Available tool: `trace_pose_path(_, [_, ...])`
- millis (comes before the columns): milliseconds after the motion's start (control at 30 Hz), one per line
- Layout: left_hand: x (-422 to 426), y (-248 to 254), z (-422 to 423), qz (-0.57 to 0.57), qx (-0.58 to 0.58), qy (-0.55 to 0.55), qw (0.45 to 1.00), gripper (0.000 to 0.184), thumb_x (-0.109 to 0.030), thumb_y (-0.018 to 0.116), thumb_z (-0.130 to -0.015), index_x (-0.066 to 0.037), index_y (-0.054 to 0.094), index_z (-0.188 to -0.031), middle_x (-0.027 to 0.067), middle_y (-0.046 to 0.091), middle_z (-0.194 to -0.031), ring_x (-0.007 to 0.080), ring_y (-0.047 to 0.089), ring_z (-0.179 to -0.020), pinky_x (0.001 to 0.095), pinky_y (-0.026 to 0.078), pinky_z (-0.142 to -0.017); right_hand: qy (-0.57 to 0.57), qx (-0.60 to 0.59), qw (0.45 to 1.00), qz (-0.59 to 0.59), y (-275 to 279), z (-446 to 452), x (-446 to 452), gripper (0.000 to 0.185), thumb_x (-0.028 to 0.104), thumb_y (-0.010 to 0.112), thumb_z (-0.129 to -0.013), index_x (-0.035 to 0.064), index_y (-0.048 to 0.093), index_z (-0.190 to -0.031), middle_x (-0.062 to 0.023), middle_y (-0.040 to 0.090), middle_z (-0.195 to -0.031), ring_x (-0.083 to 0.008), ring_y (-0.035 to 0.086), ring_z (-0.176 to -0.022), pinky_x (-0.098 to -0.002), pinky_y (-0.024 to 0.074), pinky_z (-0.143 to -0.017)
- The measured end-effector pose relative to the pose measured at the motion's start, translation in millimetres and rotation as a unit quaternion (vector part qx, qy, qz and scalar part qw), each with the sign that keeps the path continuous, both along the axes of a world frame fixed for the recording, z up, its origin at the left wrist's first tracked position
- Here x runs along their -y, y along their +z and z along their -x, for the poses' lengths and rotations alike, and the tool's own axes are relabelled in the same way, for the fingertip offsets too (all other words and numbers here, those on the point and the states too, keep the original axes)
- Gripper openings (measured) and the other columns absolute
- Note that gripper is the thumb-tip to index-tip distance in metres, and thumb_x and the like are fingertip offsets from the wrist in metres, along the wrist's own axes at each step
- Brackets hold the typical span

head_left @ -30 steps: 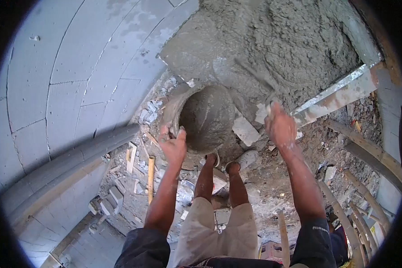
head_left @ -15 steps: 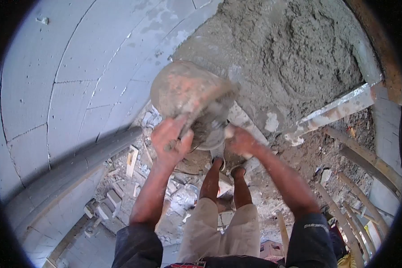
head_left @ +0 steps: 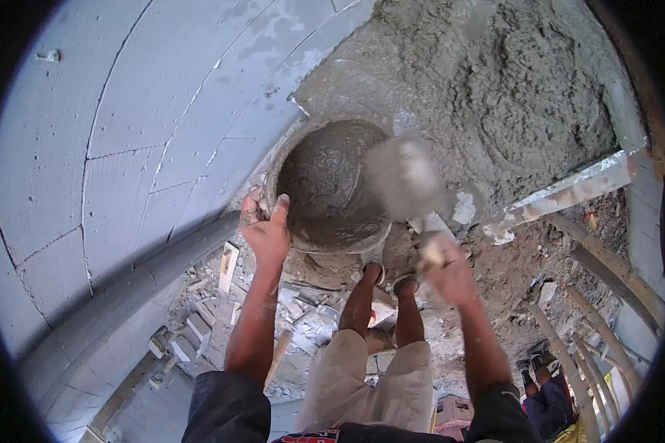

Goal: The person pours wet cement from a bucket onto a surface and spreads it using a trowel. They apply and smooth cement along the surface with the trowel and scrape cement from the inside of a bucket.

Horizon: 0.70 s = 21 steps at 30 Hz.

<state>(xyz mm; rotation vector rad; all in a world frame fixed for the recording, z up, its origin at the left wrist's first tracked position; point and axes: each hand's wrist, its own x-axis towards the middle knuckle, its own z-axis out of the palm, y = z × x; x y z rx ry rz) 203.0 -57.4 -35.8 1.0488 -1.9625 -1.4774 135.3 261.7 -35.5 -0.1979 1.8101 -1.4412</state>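
Head view, left fingers (head_left: 253,205) curled on bucket (head_left: 332,246), right fingers (head_left: 449,275) round trowel (head_left: 404,177)

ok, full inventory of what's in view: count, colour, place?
Bucket: 1, mortar-grey, centre
Trowel: 1, grey, motion-blurred, at the bucket's right side
Wet mortar: 1 spread, grey, upper right
Block wall: 1, pale grey, left
Pipe-like bar: 1, grey, along the wall's foot
Edging board: 1, whitish, mortar's near edge
Poles: several, brown, right
Rubble: many pieces, grey and whitish, lower left
Unclear object: 1, pink, bottom
Another person's legs: 2, dark clothing, lower right
Legs: 2, bare, lower centre
Shorts: 1 pair, pale, bottom centre
Sleeves: 2, dark, bottom
Left hand: 1, bare, gripping bucket rim
Right hand: 1, bare, holding trowel handle
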Motion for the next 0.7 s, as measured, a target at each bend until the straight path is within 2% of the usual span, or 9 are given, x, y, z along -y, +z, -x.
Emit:
trace_pose_path(67, [7.2, -3.8, -8.4, 0.015, 0.019, -0.010, 1.000, 0.025, 0.002, 0.068, -0.079, 0.000, 0.060, -0.102, 0.0005, 0.059, -0.090, 0.0058, 0.053, -0.079, 0.0213, 0.043, -0.071, -0.011, -0.207, 0.967, -0.145, -25.4, 28.3, -13.6, 0.029, 0.021, 0.062, -0.086, 0.0032, 0.052, -0.107, -0.0137, 0.061, -0.077, -0.0246, 0.064, -0.071, -0.0377, 0.0502, -0.062])
trace_pose_path(100, [10.5, -1.4, -13.2, 0.003, 0.040, -0.024, 0.999, 0.025, 0.003, 0.067, -0.078, 0.001, 0.060, -0.102, 0.0008, 0.059, -0.090, 0.0062, 0.053, -0.080, 0.0216, 0.043, -0.072, 0.005, -0.335, 0.907, -0.255, -40.0, 45.4, -17.8, 0.028, 0.021, 0.061, -0.086, 0.0031, 0.052, -0.106, -0.0180, 0.062, -0.077, -0.0301, 0.065, -0.071, -0.0411, 0.0512, -0.063])
trace_pose_path(167, [9.5, 4.3, -12.4, -0.009, 0.055, -0.043, 0.997, 0.025, 0.003, 0.067, -0.078, 0.001, 0.060, -0.102, 0.0011, 0.059, -0.091, 0.0067, 0.053, -0.081, 0.0218, 0.043, -0.073, 0.072, -0.279, 0.849, -0.443, -48.2, 82.7, -20.7, 0.031, 0.021, 0.059, -0.086, 0.0033, 0.052, -0.110, -0.0238, 0.063, -0.083, -0.0395, 0.063, -0.072, -0.0460, 0.0516, -0.064])
trace_pose_path(300, [11.6, 26.1, -10.1, 0.021, 0.071, -0.083, 0.994, 0.027, 0.004, 0.065, -0.076, 0.002, 0.059, -0.103, 0.0012, 0.059, -0.091, 0.0069, 0.053, -0.082, 0.0223, 0.044, -0.075, 0.125, -0.239, 0.867, -0.420, -15.4, 54.8, -4.5, 0.039, 0.019, 0.061, -0.083, 0.0030, 0.049, -0.116, -0.0229, 0.062, -0.084, -0.0431, 0.062, -0.069, -0.0520, 0.0493, -0.066])
trace_pose_path(367, [11.7, 35.3, 5.7, 0.050, 0.082, -0.109, 0.989, 0.029, 0.004, 0.063, -0.075, 0.002, 0.059, -0.103, 0.0015, 0.059, -0.091, 0.0065, 0.053, -0.082, 0.0221, 0.044, -0.074, 0.292, -0.295, 0.846, -0.334, -7.7, 43.4, 20.3, 0.030, 0.016, 0.058, -0.083, 0.0051, 0.050, -0.110, -0.0220, 0.063, -0.084, -0.0401, 0.064, -0.072, -0.0495, 0.0506, -0.064])
trace_pose_path(433, [10.8, 47.7, 14.3, 0.008, 0.082, -0.109, 0.991, 0.030, 0.004, 0.063, -0.073, 0.002, 0.059, -0.103, 0.0016, 0.059, -0.090, 0.0065, 0.054, -0.080, 0.0219, 0.045, -0.073, 0.302, -0.368, 0.829, -0.293, -16.1, 41.9, 59.5, 0.024, 0.014, 0.054, -0.084, 0.0075, 0.050, -0.107, -0.0198, 0.064, -0.084, -0.0375, 0.065, -0.074, -0.0478, 0.0513, -0.061])
trace_pose_path(533, [5.6, 65.4, 28.0, 0.024, 0.123, -0.145, 0.981, 0.031, 0.005, 0.063, -0.073, 0.001, 0.059, -0.104, 0.0004, 0.059, -0.086, 0.0060, 0.054, -0.078, 0.0212, 0.045, -0.071, 0.263, -0.333, 0.846, -0.323, -25.3, 68.4, 139.4, 0.023, 0.011, 0.050, -0.086, 0.0021, 0.053, -0.107, -0.0171, 0.065, -0.086, -0.0334, 0.067, -0.078, -0.0437, 0.0544, -0.061])
trace_pose_path(567, [4.2, 66.9, 31.3, 0.007, 0.103, -0.155, 0.983, 0.031, 0.005, 0.063, -0.073, 0.001, 0.059, -0.103, -0.0005, 0.059, -0.084, 0.0055, 0.053, -0.076, 0.0209, 0.045, -0.070, 0.262, -0.298, 0.848, -0.350, -21.7, 72.6, 164.9, 0.023, 0.011, 0.051, -0.085, 0.0002, 0.054, -0.105, -0.0169, 0.065, -0.086, -0.0320, 0.067, -0.078, -0.0424, 0.0554, -0.062])
trace_pose_path(700, [17.8, 68.0, 48.9, -0.029, 0.078, -0.178, 0.980, 0.030, 0.004, 0.066, -0.072, -0.001, 0.058, -0.100, -0.0026, 0.057, -0.080, 0.0035, 0.050, -0.071, 0.0202, 0.042, -0.064, 0.298, -0.348, 0.848, -0.266, 28.3, 37.5, 202.8, 0.022, 0.009, 0.052, -0.084, -0.0005, 0.056, -0.102, -0.0173, 0.065, -0.087, -0.0329, 0.068, -0.082, -0.0398, 0.0571, -0.061])
